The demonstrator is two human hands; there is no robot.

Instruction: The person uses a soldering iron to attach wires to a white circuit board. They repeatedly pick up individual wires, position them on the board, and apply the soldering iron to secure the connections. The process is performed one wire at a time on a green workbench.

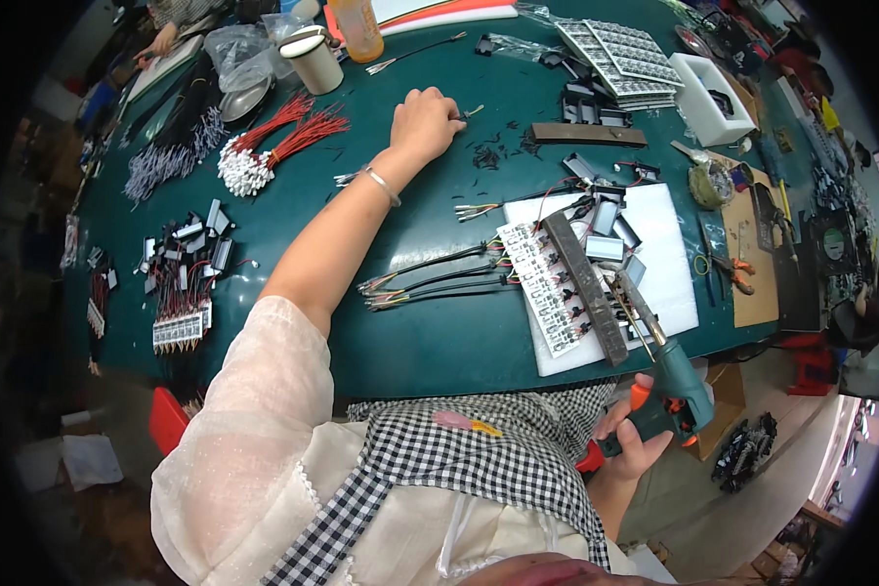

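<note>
The left hand (425,122) reached far across the green desk (439,342), its fingers curled down around a short wire (472,112) whose end stuck out to the right of the knuckles. The right hand (633,441) was down at the near desk edge, closed around the grip of a teal and orange heat gun (669,376) whose nozzle pointed up over a white board (669,283). On that board lay a strip of small connector parts (542,288) pinned under a dark metal bar (586,288), with bundles of black cables (430,278) running off it to the left, between the two hands. Just right of the left hand lay black wire scraps (486,156) and a second dark bar (588,134). To its left sat a bunch of red wires with white plugs (269,146), and farther left a cluster of small grey parts with red leads (186,278). At the far edge stood a white cup (313,61) and an orange bottle (358,29); I could not tell what either held. A white tray (689,73) at the far right held a few dark parts, beside a stack of grey moulded trays (620,59). Another person's hand (161,41) worked at the far left corner.
</note>
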